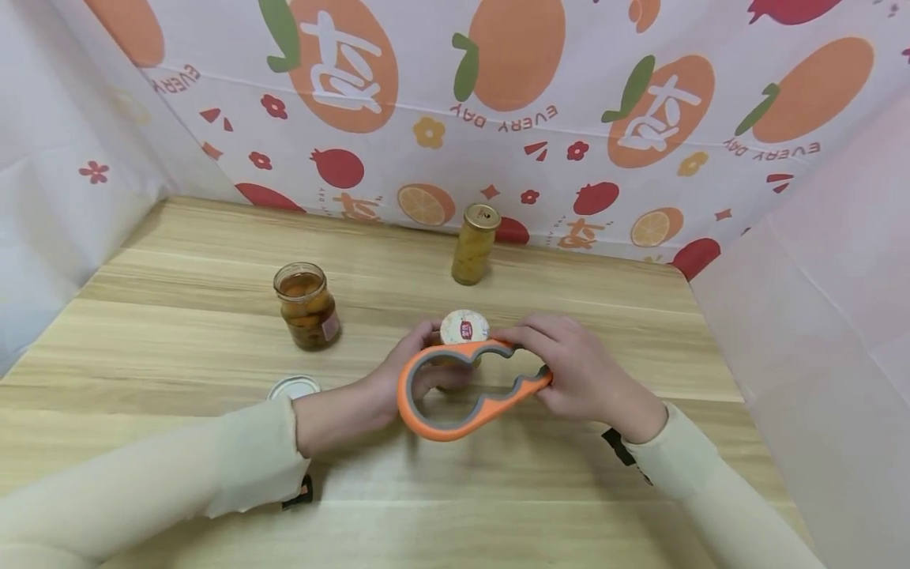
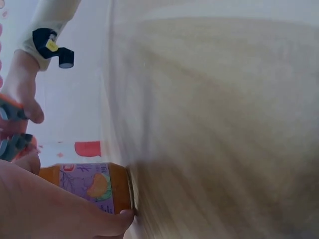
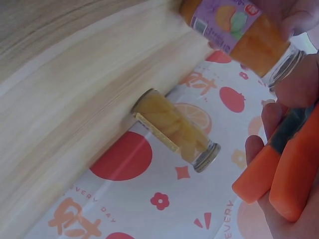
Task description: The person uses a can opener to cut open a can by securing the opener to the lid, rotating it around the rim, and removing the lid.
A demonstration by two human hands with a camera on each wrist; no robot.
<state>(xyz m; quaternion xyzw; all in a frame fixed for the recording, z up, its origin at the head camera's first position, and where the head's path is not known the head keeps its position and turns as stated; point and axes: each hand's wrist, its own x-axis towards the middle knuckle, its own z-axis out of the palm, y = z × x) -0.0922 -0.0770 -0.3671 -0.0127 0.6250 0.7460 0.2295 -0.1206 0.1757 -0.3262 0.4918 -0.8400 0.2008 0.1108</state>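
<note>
Near the middle of the head view, the purple-labelled jar (image 2: 84,185) stands upright on the surface (image 1: 540,490), the left hand's (image 1: 391,381) fingers curled about its body, probably to steady it while leaving its white top exposed. The right hand's (image 1: 574,363) fingers wrap the handles of the orange opener (image 1: 442,434), likely for leverage; its loop shows in front of the jar, not around the top, and contact cannot be told. The lidless jar (image 1: 307,316) and loose lid (image 1: 295,386), left of centre, and the capped jar (image 1: 472,253), upper centre, seemingly sit aside for elbow room
</note>
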